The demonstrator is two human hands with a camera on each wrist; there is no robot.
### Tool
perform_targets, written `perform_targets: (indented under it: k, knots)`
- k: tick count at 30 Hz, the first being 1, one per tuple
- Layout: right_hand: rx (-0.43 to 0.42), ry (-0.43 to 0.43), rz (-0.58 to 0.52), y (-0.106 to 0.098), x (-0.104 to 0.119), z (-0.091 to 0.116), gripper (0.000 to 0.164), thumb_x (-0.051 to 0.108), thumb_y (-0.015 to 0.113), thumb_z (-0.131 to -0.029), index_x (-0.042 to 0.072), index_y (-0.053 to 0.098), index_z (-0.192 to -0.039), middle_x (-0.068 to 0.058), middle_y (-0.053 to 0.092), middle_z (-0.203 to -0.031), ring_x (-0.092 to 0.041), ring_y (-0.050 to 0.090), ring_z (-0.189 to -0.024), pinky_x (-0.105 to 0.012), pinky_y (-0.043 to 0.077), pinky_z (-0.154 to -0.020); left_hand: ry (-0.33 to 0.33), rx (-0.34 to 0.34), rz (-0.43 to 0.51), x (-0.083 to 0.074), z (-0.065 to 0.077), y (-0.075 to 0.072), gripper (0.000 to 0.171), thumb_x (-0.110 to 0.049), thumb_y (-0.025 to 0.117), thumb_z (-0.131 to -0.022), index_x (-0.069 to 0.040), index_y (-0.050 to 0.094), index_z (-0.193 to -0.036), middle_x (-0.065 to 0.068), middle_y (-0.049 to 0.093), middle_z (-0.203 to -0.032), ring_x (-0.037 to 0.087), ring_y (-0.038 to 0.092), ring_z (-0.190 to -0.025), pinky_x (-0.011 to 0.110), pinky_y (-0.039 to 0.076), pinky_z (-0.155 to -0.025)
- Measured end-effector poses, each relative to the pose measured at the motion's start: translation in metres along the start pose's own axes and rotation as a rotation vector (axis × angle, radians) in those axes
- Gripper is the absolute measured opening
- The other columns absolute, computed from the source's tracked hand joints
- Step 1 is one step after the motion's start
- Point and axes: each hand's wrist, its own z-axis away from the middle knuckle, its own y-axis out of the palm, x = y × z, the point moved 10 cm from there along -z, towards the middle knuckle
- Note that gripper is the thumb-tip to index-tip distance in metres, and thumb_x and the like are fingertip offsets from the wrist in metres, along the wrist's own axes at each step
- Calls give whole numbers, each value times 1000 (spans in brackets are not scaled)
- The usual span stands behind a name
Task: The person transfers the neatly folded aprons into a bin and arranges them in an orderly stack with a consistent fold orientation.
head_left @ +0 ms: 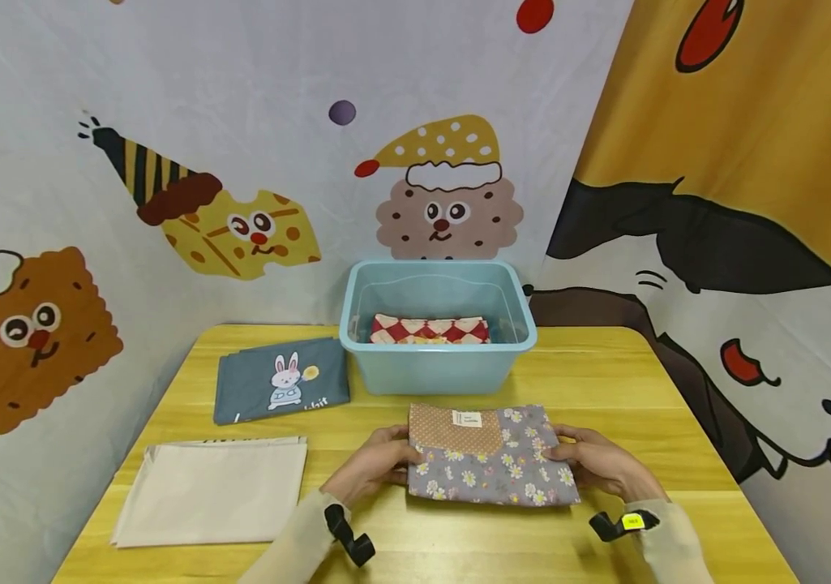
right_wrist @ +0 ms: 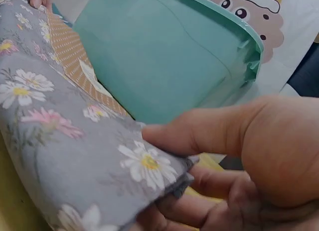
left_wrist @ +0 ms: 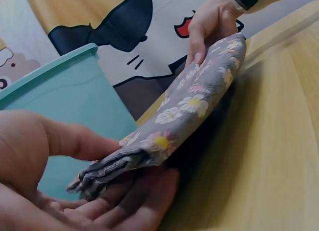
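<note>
A folded grey floral cloth point(head_left: 488, 466) with daisies, a tan dotted panel and a small white label is held just above the table in front of the bin. My left hand point(head_left: 379, 464) grips its left edge, thumb on top and fingers beneath, as the left wrist view shows. At the opposite edge my right hand point(head_left: 597, 462) pinches the folded layers, with the thumb point(right_wrist: 194, 134) over the daisies and the fingers underneath. The cloth's layered edge point(left_wrist: 114, 171) shows in the left wrist view.
Behind the cloth stands a light blue plastic bin point(head_left: 437, 373), with a red and cream diamond-patterned cloth point(head_left: 430, 328) inside. To the left lie a folded dark blue cloth point(head_left: 247, 385) with a rabbit print and a folded cream cloth point(head_left: 214, 495) on the yellow wooden table point(head_left: 583, 373).
</note>
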Motion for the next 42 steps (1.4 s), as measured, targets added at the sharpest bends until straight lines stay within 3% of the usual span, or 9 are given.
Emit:
perform_targets:
  k: [5, 9, 15, 21, 29, 35, 42]
  knots:
    - [10, -2, -8, 4, 4, 2, 83, 16, 63, -100, -8, 10, -160, -10, 75, -112, -23, 73, -101, -44, 62, -85, -1, 44, 45, 0, 0, -1, 69, -5, 62, -93, 7, 31, -153, 15, 71, -107, 20, 72, -83, 44, 64, -77]
    - [-13, -2, 15, 7, 6, 3, 75, 26, 62, -103, -4, 21, -158, -12, 76, -112, -25, 74, -101, -45, 62, -84, 10, 35, 53, -1, 1, -4, 56, -17, 58, -101, 1, 36, -150, 9, 75, -97, 18, 74, -77, 42, 64, -71]
    - [-58, -40, 36, 11, 18, 5, 47, 30, 59, -105, -2, 48, -138, -10, 74, -113, -24, 74, -102, -43, 61, -86, 23, -4, 67, -6, 7, -10, 43, -25, 58, -104, -4, 45, -139, 5, 75, -90, 15, 73, -72, 37, 63, -66]
    - [-130, -76, 32, 14, 33, 8, 34, 23, 61, -104, -5, 55, -123, -5, 70, -104, -18, 71, -94, -35, 61, -82, 48, -53, 99, -9, 15, -20, 40, -17, 62, -101, -2, 45, -134, 7, 74, -94, 16, 73, -79, 34, 62, -69]
    - [-92, -66, -35, 22, 41, 13, 37, 26, 59, -105, -1, 52, -128, 0, 72, -102, -17, 73, -94, -38, 61, -83, 95, -96, 106, -19, 23, -31, 48, -9, 65, -97, 8, 42, -135, 8, 74, -94, 16, 73, -79, 31, 62, -71]
    - [-32, -70, -106, 29, 46, 15, 38, 25, 60, -104, 1, 50, -132, 0, 73, -105, -18, 74, -96, -37, 61, -85, 112, -115, 106, -30, 33, -36, 46, -7, 67, -95, 8, 43, -132, 6, 74, -91, 15, 73, -78, 30, 61, -71]
    - [29, -69, -193, 39, 52, 18, 63, 19, 60, -104, 1, 23, -151, -2, 73, -111, -22, 74, -102, -45, 62, -88, 103, -114, 112, -46, 44, -40, 47, -7, 65, -97, 3, 40, -135, 0, 74, -89, 11, 70, -79, 24, 58, -62]
